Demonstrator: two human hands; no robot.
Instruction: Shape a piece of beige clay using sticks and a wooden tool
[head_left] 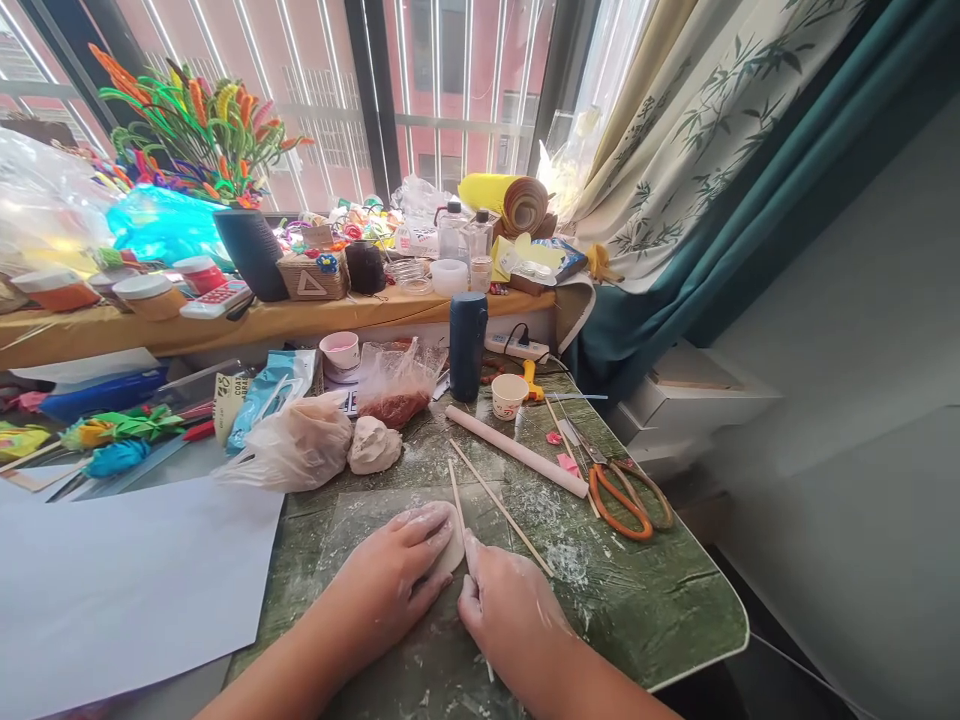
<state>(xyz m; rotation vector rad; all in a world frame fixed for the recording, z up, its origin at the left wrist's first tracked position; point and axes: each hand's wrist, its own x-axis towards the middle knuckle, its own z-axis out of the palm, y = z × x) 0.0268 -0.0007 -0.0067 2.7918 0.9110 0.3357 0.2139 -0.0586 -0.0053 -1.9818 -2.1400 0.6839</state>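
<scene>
At the lower centre of the frame, my left grip (405,560) lies flat and open on the clay (453,548) while my right grip (510,595) closes on the stick (456,492), whose long axis runs up-frame beside the clay's right edge.

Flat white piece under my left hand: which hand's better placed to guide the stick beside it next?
Probably your right hand: it sits right at the stick, while your left hand is spread over the flat white piece.
</scene>
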